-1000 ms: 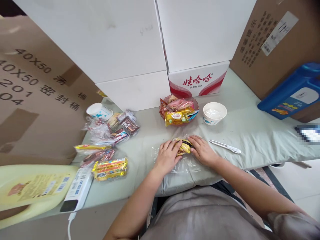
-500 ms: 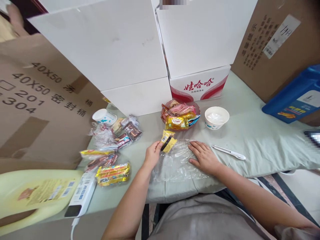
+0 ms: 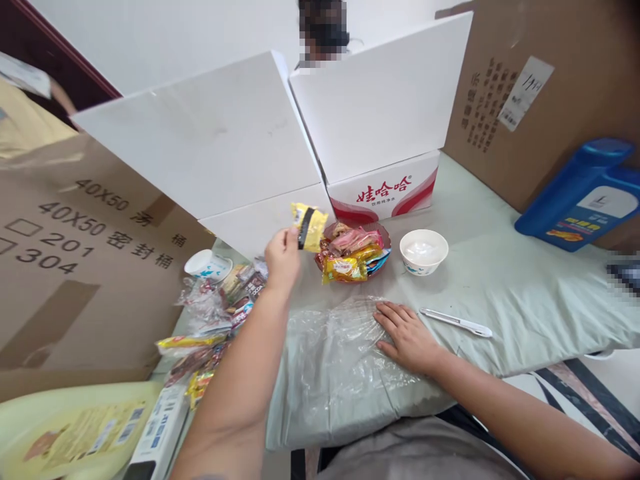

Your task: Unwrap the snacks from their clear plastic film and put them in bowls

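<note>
The left hand [image 3: 283, 259] pinches the yellow packet [image 3: 315, 230], best gripped lightly; the right hand [image 3: 409, 339] rests unclenched on clear plastic [image 3: 340, 353].

Stretches the left forearm [image 3: 240, 363] up and forward from the bottom edge of the view, slanting a little rightward. Holds the left hand [image 3: 283, 257] farther out and higher in view than the right, closed in a pinch; seems to curl the lower fingers inward, though partly hidden from this angle. Lays the right hand [image 3: 410, 339] palm down, fingers slightly fanned, thumb set apart. Angles the right forearm [image 3: 515, 413] in from the lower right corner.
</note>
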Demonstrator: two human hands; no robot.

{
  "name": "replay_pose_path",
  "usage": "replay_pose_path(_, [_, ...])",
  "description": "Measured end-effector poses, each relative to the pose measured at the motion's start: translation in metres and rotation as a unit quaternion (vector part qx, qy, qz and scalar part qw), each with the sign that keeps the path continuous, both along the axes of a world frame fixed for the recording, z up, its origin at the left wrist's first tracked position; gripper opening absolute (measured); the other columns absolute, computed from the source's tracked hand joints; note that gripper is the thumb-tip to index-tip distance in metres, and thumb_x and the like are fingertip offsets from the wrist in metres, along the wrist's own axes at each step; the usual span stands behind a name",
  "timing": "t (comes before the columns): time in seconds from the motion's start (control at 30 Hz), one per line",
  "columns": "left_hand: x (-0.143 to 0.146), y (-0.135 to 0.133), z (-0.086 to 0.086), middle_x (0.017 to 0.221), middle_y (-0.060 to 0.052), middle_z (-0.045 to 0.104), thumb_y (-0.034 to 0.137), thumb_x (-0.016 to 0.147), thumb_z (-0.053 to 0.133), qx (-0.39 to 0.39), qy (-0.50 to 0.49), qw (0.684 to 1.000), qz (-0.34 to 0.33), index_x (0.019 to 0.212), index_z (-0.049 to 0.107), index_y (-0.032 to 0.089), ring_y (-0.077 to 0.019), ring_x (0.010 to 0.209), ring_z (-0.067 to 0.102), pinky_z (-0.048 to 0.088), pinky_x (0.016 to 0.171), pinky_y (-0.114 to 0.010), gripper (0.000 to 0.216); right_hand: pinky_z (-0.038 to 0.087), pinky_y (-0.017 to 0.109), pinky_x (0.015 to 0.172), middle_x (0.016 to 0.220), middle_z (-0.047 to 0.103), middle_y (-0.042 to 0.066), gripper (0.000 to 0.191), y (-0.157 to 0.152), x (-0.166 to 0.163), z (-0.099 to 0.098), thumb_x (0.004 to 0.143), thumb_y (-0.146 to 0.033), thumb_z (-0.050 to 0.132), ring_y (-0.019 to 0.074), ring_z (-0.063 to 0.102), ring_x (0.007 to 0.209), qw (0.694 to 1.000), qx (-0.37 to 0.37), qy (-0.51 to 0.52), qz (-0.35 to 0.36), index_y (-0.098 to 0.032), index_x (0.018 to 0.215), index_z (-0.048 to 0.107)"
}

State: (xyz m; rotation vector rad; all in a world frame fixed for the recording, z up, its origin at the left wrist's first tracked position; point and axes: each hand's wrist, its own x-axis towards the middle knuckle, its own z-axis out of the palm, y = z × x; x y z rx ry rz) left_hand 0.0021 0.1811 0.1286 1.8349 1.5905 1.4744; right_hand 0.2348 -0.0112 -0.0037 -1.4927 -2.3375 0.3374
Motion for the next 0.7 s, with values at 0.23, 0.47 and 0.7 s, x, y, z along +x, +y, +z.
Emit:
replay_pose_path(0.23, [0.073,0.066,-0.009,0.060,-0.003,0.064,0.054,0.087,0.055,-0.289,0.036,0.943,-0.161,0.075,0.066,0.012,-0.0155,0.055,0.059,0.047,0.057,-0.027,0.044,0.029,0.047,0.113,0.149,0.043,0.012,0.056,0.000,0.001,0.003,0.091,-0.045,0.054,0.0289,0.036,0.138,1.000,-0.021,0.005,-0.003,-0.016,0.138,0.050])
replay_pose_path(0.47, [0.094,0.106,-0.017,0.056,-0.009,0.065,0.055,0.087,0.052,-0.308,0.200,0.926,-0.086,0.072,0.068,0.015,-0.0260,0.060,0.066,0.048,0.060,-0.033,0.046,0.027,0.046,0.113,0.150,0.042,0.010,0.057,0.001,0.002,0.000,0.090,-0.047,0.054,0.0281,0.036,0.138,1.000,-0.029,0.010,-0.004,-0.018,0.139,0.049])
replay_pose_path(0.7, [0.111,0.099,-0.013,0.132,-0.006,0.060,0.042,0.092,0.048,-0.172,0.337,0.906,-0.193,0.121,0.063,0.023,-0.0226,0.123,0.053,0.041,0.103,-0.033,0.038,0.026,0.046,0.114,0.150,0.042,0.010,0.056,0.001,0.002,-0.001,0.091,-0.046,0.053,0.0278,0.035,0.138,0.999,-0.032,0.015,-0.005,-0.018,0.139,0.049])
